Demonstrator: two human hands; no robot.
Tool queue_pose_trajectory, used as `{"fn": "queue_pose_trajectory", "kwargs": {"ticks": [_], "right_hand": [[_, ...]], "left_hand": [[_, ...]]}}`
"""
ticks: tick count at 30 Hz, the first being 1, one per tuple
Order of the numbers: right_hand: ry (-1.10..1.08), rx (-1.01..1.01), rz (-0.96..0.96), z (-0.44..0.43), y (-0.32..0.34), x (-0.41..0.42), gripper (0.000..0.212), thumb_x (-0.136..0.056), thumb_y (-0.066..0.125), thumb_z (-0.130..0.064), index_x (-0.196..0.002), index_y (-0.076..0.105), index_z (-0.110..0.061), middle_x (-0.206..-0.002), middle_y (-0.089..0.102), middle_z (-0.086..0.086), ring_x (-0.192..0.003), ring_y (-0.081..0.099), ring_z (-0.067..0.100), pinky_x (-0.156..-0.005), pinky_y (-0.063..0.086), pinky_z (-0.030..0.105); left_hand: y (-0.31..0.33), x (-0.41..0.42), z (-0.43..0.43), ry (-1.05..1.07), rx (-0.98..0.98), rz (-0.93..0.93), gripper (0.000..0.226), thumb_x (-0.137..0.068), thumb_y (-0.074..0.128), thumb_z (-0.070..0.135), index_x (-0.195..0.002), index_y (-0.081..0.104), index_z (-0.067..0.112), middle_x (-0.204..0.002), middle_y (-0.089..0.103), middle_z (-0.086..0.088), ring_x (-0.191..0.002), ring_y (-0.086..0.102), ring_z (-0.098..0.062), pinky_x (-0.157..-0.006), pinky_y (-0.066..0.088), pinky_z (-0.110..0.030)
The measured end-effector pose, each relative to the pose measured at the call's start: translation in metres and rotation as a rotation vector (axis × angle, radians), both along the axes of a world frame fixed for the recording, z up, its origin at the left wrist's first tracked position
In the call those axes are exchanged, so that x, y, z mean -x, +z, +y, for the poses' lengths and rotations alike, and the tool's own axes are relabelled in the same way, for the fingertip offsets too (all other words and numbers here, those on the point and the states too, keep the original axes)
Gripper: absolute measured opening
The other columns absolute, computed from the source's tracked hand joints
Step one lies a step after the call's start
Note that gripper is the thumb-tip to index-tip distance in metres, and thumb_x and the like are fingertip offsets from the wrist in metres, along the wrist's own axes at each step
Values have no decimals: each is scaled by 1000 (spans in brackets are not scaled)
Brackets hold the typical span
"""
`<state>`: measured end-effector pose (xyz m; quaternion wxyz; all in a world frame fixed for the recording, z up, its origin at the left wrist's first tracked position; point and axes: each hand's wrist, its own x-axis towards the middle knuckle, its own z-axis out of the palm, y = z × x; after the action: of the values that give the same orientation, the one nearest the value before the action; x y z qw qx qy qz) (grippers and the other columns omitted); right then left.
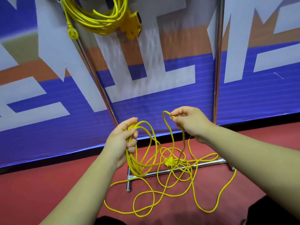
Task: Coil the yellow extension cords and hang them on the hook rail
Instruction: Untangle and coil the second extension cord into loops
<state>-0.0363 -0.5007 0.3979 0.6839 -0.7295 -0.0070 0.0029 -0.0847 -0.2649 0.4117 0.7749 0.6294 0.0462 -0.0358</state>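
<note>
left grip (120, 142): fingers curled round a bundle of loops of the yellow cord (139, 166), thumb on top. It works as the anchor, so each new turn lands at the same size.
right grip (190, 122): thumb and fingertips pinch one strand, lifted into a small arch just right of the left grip. Held light, probably so the cord can slide and untwist as it feeds across.
gathered loops: hang straight below the left grip, with their bottoms near the rack's base bar (186, 167). Gravity keeps them open and flat.
loose cord (162, 193): tangled on the red floor (48, 192), below and beyond both grips, crossing over the base bar. Most of the length looks uncoiled.
socket block (169, 161): sits in the middle of the tangle, below the right grip. Being the far end, it should come in last.
hung coil (97, 18): high above the left grip, up on the rack. Its plug (72, 33) dangles to the left and its socket box (134, 25) to the right. The hook itself is cut off by the frame edge.
stage: my read is one cord done, the second early in coiling.
next: carry the pinched strand to the left grip and add a loop.
risk: crossed strands on the floor could pull into a knot, and the block may snag on the base bar.
</note>
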Motion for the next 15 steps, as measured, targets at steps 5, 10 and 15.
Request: {"fn": "queue_pose_trajectory", "kwargs": {"ticks": [5,10,15], "right_hand": [[48,31,-69,-2,2,3,22,-90,62,4,-89,68,-17,-93,74,14,-66,59,13,-67,50,30],[135,96,-147,0,7,4,22,-91,61,3,-89,67,-18,-81,74,-4,-59,56,4,-63,46,23],[237,270,-287,2,16,10,17,-93,62,-3,-94,70,-18,-96,76,4,-85,70,17,-81,56,35]], "left_hand": [[-2,1,-11,-97,-19,17,43,-100,41,-1,-134,58,19,-70,49,-6,-43,31,-11,-40,28,-20],[-3,2,-20,-137,-38,9,48,-97,45,-3,-135,58,23,-70,51,-9,-51,43,-18,-48,39,-27],[-4,-1,-27,-114,51,56,46,-99,42,2,-136,56,27,-73,54,-12,-48,35,-13,-42,28,-21]]}}
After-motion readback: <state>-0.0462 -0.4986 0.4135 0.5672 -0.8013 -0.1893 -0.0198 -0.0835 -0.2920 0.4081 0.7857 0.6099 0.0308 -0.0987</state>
